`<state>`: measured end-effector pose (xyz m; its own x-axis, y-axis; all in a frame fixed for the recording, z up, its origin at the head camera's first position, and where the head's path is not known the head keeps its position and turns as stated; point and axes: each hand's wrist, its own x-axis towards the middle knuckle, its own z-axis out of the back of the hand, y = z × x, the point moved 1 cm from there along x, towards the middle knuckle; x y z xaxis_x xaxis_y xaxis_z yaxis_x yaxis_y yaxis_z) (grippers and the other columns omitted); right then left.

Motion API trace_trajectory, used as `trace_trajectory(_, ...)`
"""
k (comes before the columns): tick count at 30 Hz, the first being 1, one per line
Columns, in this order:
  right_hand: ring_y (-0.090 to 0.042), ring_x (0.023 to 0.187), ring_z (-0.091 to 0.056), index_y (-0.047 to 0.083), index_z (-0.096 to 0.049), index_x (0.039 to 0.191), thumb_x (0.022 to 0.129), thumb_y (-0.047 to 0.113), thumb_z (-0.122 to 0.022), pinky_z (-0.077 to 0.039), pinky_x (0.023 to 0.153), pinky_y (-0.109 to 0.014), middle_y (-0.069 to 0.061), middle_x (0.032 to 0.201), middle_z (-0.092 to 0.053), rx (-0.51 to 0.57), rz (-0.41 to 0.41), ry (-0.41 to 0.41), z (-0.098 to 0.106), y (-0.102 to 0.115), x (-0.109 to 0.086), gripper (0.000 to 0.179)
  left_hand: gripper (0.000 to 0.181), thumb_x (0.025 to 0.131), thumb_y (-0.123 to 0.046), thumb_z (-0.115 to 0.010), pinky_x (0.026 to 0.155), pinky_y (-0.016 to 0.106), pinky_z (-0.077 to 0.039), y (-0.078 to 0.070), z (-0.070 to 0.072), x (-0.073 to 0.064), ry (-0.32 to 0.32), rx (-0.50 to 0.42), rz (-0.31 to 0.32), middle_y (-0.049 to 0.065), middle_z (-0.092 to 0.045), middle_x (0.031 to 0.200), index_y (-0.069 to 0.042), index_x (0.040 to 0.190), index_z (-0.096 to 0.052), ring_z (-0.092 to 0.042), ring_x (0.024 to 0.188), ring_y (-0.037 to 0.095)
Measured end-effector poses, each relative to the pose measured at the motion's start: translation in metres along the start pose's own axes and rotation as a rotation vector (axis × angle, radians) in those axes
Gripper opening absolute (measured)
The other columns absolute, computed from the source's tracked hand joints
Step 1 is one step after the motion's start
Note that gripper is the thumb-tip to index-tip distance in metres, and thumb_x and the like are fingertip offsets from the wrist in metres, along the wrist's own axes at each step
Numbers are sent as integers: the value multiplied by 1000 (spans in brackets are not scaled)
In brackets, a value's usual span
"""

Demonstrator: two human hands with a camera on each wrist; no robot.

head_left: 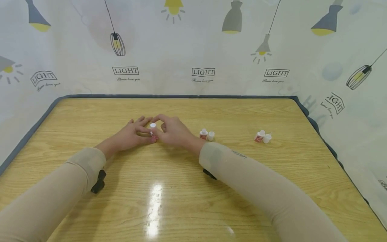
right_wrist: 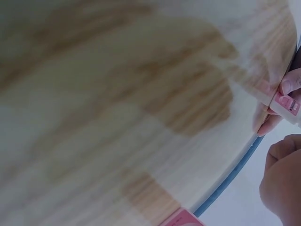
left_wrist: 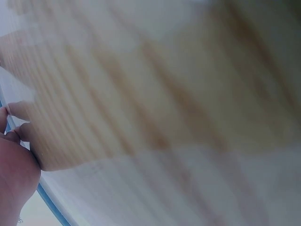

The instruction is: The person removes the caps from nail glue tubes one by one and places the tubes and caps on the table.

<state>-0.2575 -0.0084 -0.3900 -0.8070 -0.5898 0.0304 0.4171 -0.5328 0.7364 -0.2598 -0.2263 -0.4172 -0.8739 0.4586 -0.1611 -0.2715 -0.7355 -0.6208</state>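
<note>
A small white bottle with a pink label [head_left: 154,137] stands upright on the table between both hands. My left hand [head_left: 128,135] rests at the tabletop, thumb and index finger gripping the bottle low down while its other fingers spread away. From the right, my right hand [head_left: 175,132] reaches round the white cap [head_left: 153,125], index finger arched over and thumb at its side. In the right wrist view, the left thumb [right_wrist: 288,86] presses on the bottle's label [right_wrist: 290,104]. The left wrist view catches only part of the left hand [left_wrist: 16,174].
Two similar bottles stand to the right, one near the middle [head_left: 203,135] and one farther right [head_left: 259,136]. Beside each is a loose white cap [head_left: 211,136]. The wooden table [head_left: 178,201] has a dark edge strip, with a lamp-patterned sheet [head_left: 163,43] behind it.
</note>
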Motion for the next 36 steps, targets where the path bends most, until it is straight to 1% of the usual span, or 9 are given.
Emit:
trace_trajectory(4, -7, 47, -29, 15, -58, 135, 108, 49, -60, -25, 45, -20, 7, 55, -37, -33, -51, -12, -1, 0, 1, 43, 47, 101, -39, -74, 131, 71, 9, 0, 0, 0, -2, 0, -5, 19, -20, 178, -15, 140, -71, 0, 167, 47)
trace_trajectory(6, -7, 47, -29, 15, -59, 132, 108, 47, -60, -25, 45, -20, 7, 56, -37, -43, -57, -21, -2, 0, 2, 40, 47, 101, -38, -74, 130, 71, 9, 0, 0, -1, -7, -2, -10, 20, -20, 178, -15, 142, -70, 0, 167, 47)
trace_trajectory(11, -8, 46, -32, 14, -60, 132, 110, 36, -59, -27, 46, -20, 6, 55, -39, -34, -12, -21, -2, -1, 1, 30, 49, 100, -38, -75, 130, 72, 9, -1, 0, -1, -11, -6, -11, 19, -21, 178, -17, 143, -68, -1, 167, 48)
trace_trajectory(15, -8, 45, -32, 14, -60, 135, 111, 31, -58, -27, 46, -21, 5, 54, -40, -5, 22, -5, -1, -2, 0, 29, 49, 100, -40, -75, 131, 71, 9, 0, 0, 0, -5, -2, -3, 18, -20, 178, -16, 143, -68, -1, 167, 46)
trace_trajectory(18, -8, 45, -31, 14, -60, 136, 110, 38, -58, -26, 45, -21, 6, 54, -39, -12, 16, -1, -1, 0, 0, 35, 48, 100, -41, -75, 131, 71, 8, 0, 0, 0, -1, 4, 2, 18, -20, 178, -15, 140, -71, -1, 167, 46)
trace_trajectory(22, -7, 46, -30, 15, -60, 132, 108, 47, -60, -25, 45, -20, 7, 54, -38, -46, -12, -29, -3, 2, 2, 40, 47, 100, -41, -75, 131, 70, 8, 1, 1, 0, -2, 10, 7, 18, -20, 178, -13, 137, -73, -1, 167, 46)
trace_trajectory(29, -6, 47, -34, 13, -61, 131, 111, 29, -59, -28, 46, -18, 6, 55, -41, -54, 23, -23, -5, 2, 2, 26, 49, 101, -38, -74, 131, 71, 8, 1, 0, 0, 2, 18, 2, 19, -20, 178, -14, 143, -68, -1, 167, 47)
trace_trajectory(32, -7, 46, -32, 14, -61, 135, 110, 35, -61, -27, 47, -20, 6, 55, -40, -56, 16, -23, -4, 2, 3, 33, 48, 100, -40, -75, 131, 71, 8, 1, 0, 1, 1, 16, 3, 18, -20, 178, -14, 141, -70, -1, 167, 46)
trace_trajectory(36, -7, 47, -30, 15, -60, 131, 107, 48, -61, -25, 46, -21, 7, 56, -37, -77, -42, -45, -4, 1, 3, 41, 46, 100, -40, -75, 132, 70, 7, 1, 0, 1, -7, 10, 1, 18, -21, 178, -14, 137, -73, -2, 167, 46)
